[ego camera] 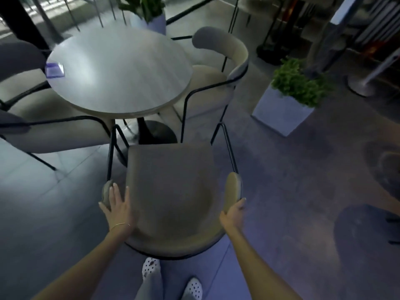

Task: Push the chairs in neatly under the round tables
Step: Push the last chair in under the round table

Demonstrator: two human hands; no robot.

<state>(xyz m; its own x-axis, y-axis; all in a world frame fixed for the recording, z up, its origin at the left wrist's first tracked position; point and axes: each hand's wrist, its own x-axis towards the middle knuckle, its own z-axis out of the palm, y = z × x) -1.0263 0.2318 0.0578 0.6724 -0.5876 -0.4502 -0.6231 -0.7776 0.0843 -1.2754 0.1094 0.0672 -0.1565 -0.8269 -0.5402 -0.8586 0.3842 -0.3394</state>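
From the head camera, a beige upholstered chair with a curved backrest and thin black metal legs (171,191) stands directly in front of the person, its seat front near the edge of the round pale wood-grain table (119,70) but not yet under it. The left hand (118,207) lies flat with fingers spread on the left end of the curved backrest, pressing rather than wrapping it; a thin bracelet (120,225) circles that wrist. The right hand (232,214) is curled around the right end of the backrest, thumb outside, clasping the padded edge. 3 more matching chairs sit at the table: 1 on the right (218,83) with its seat partly under the tabletop, and 2 on the left (54,135) (19,63). A small purple card-like item (55,69) rests on the table's left edge. A white square planter with green foliage (283,109) stands on the grey floor to the right. White dotted shoes (151,267) show below.
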